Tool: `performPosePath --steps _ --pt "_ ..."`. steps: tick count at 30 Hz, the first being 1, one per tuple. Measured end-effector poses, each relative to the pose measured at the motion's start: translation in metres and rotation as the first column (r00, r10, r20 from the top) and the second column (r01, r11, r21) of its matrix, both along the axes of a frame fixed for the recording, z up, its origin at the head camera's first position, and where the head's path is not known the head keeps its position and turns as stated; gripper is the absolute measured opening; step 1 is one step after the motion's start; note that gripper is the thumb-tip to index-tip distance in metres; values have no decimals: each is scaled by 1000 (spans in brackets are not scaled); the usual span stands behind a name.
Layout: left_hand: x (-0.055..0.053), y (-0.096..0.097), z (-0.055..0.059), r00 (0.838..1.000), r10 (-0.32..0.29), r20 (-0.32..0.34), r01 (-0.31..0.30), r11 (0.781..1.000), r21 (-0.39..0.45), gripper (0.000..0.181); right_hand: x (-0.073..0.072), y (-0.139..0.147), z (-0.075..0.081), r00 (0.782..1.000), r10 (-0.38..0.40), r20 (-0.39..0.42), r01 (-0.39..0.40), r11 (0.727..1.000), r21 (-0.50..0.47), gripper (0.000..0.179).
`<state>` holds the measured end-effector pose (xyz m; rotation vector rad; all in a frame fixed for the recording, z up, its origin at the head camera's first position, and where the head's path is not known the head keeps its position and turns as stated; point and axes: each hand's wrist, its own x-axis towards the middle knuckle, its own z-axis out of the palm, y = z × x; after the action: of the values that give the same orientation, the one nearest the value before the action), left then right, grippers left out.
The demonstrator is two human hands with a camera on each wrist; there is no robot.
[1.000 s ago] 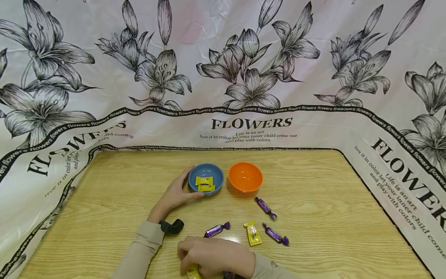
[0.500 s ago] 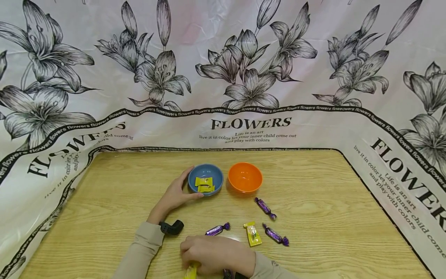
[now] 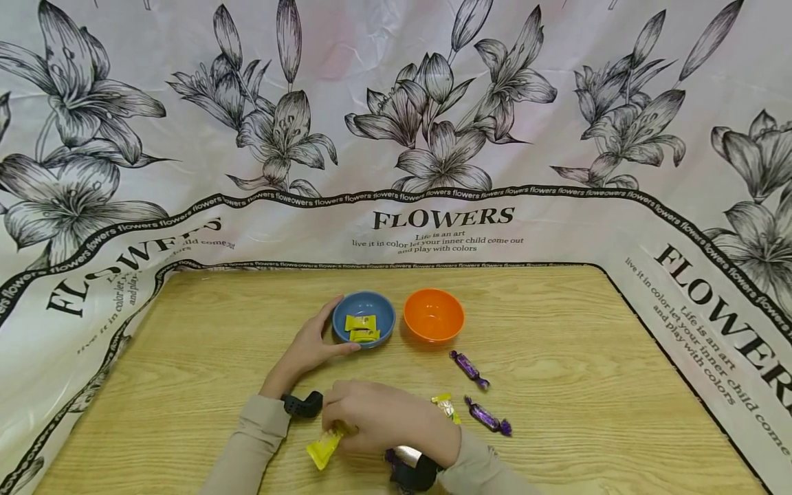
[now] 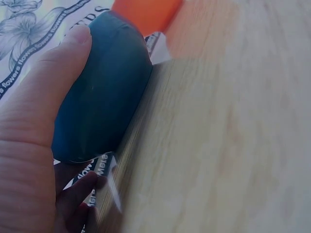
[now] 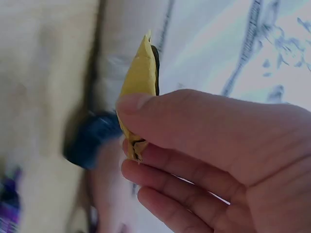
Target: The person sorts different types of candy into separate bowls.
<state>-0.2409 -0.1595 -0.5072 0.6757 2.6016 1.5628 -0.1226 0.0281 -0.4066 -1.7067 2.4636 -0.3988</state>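
Observation:
My left hand grips the blue bowl at its left side, thumb near the front rim. In the left wrist view the thumb lies along the tilted-looking blue wall of the bowl. Two yellow-wrapped candies lie inside this bowl. In front of it, my right hand pinches another yellow-wrapped candy above the table. The right wrist view shows the thumb pressing that candy against fingers partly hidden behind it.
Just right of the blue bowl stands an orange bowl with nothing visible inside. Purple twist-wrapped candies lie to the right on the wooden table. Another yellow candy is partly hidden by the right hand. A flower-print cloth surrounds the table.
The right hand has lifted the yellow-wrapped candy from near the table's front and moved it slightly forward. The left hand stays on the blue bowl.

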Motion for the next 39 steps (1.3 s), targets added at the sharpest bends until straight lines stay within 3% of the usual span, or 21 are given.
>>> performPosePath --steps 7,14,19,23,26,29,32,39 --pt "-1 -2 0 999 -14 -36 14 1000 -15 99 -19 8 20 996 -94 3 93 981 -170 18" --pt "-4 -4 -2 996 -60 -68 61 998 10 97 -33 14 25 973 -230 8 218 907 -360 16" --pt "-7 -6 -5 991 -79 -112 78 997 -8 101 -47 16 21 926 -373 63 361 820 -443 19" --pt "-6 -4 -3 998 -59 -31 60 998 9 101 -62 17 11 871 -468 151 478 735 -480 19" --pt "-3 -3 -2 999 -42 4 42 999 25 102 -72 18 1 829 -530 177 544 695 -470 18" --pt "-2 -2 -1 1000 -23 -16 23 1000 3 103 -79 20 -9 791 -586 175 598 681 -423 19" --pt "-2 -2 -1 1000 -20 -22 20 1000 -7 103 -84 21 -21 766 -623 155 630 682 -372 20" --pt "-2 -2 0 1000 -13 -9 13 1000 -9 103 -94 18 -40 762 -643 79 629 707 -322 19"
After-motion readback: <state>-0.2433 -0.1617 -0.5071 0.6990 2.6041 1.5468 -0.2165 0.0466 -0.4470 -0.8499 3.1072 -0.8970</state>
